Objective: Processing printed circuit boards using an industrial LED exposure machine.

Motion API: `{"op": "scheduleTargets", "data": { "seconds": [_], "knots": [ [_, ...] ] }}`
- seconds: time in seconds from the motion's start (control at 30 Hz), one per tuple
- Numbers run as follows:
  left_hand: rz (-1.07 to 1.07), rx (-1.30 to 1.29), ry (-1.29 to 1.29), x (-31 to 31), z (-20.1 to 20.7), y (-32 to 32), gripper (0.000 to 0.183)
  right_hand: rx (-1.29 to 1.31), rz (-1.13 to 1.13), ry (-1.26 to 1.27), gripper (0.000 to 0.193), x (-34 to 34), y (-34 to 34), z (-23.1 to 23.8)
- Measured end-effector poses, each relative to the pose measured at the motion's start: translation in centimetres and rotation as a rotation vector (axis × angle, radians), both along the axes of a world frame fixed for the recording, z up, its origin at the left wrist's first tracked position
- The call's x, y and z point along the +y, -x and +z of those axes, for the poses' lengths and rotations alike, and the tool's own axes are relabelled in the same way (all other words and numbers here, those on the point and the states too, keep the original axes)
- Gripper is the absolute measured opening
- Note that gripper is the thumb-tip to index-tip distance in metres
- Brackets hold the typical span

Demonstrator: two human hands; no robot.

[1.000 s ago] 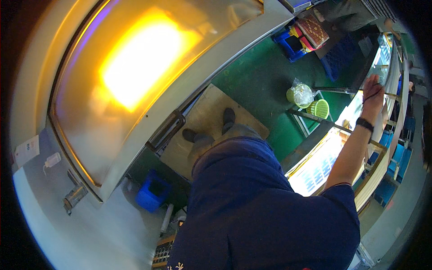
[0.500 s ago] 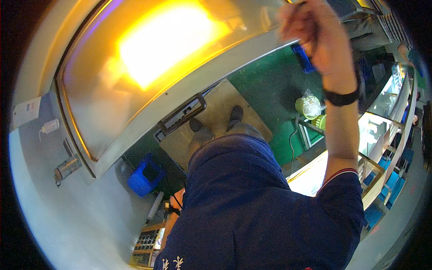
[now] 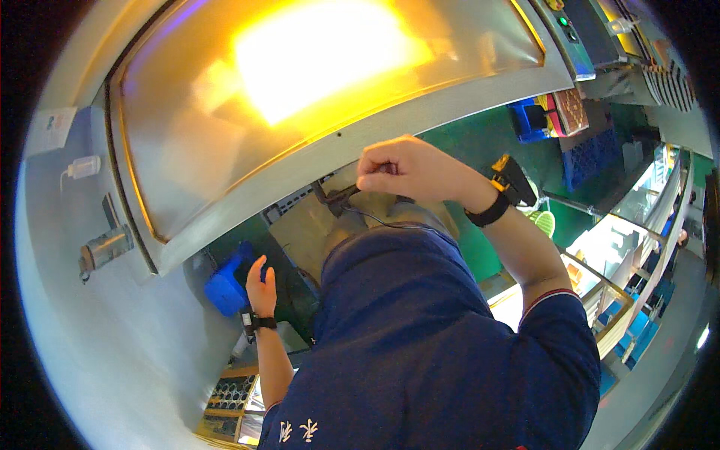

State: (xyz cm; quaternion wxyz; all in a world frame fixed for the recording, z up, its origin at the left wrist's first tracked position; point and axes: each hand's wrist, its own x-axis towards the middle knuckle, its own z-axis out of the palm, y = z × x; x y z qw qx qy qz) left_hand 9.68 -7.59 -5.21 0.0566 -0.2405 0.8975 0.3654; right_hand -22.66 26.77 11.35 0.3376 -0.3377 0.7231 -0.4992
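My right hand (image 3: 397, 169) is in front of the lower edge of a broad metal panel (image 3: 180, 150) lit by a strong yellow glare. Its fingers are curled closed; whether something is inside them is hidden. A thin dark cable (image 3: 375, 217) runs just below that hand, and I cannot tell if they touch. On the left, my left hand (image 3: 262, 287) is raised with thumb and fingers apart, holding nothing, beside a blue plastic container (image 3: 225, 289). Both wrists wear black bands, and a black and yellow device (image 3: 514, 180) shows by the right one.
A white spouted bottle (image 3: 84, 166) and a metal cylinder fixture (image 3: 109, 247) are on the left wall. A control box (image 3: 566, 34) with a green button stands at the upper right. A light green basket (image 3: 541, 220), a blue crate (image 3: 589, 159) and glass-topped tables lie to the right.
My right hand has come down and left from the panel's upper right. My left hand has come into view at the left. The view has shifted, showing more of the panel's right end.
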Motion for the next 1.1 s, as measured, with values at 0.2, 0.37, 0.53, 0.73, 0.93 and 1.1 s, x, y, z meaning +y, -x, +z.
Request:
{"op": "scheduleTargets", "data": {
  "seconds": [0.2,0.37,0.53,0.73,0.93,1.1],
  "knots": [
    [-0.120,0.269,-0.111,3.8,12.2,9.9,0.030,-0.159,-0.131,-0.014,0.015,0.5,-1.1,-2.7],
    [-0.515,0.511,-0.004,7.8,20.1,16.5,0.031,-0.184,-0.177,-0.010,0.013,0.4,0.1,-1.7],
    [-0.837,0.686,-0.136,11.0,24.2,19.2,0.029,-0.009,0.046,-0.064,0.022,-0.2,-0.7,0.0],
    [-0.926,0.801,-0.460,13.8,25.8,19.7,0.022,0.467,0.205,0.207,0.031,-4.4,-4.3,-4.6],
    [-0.842,0.791,-0.639,13.4,24.8,18.3,0.017,0.129,-0.078,-0.038,0.033,-5.6,-2.7,-3.4],
    [-0.789,0.736,-0.459,13.4,24.6,17.1,0.018,0.148,0.006,0.117,0.021,-6.4,-1.8,-4.2]
  ]
}}
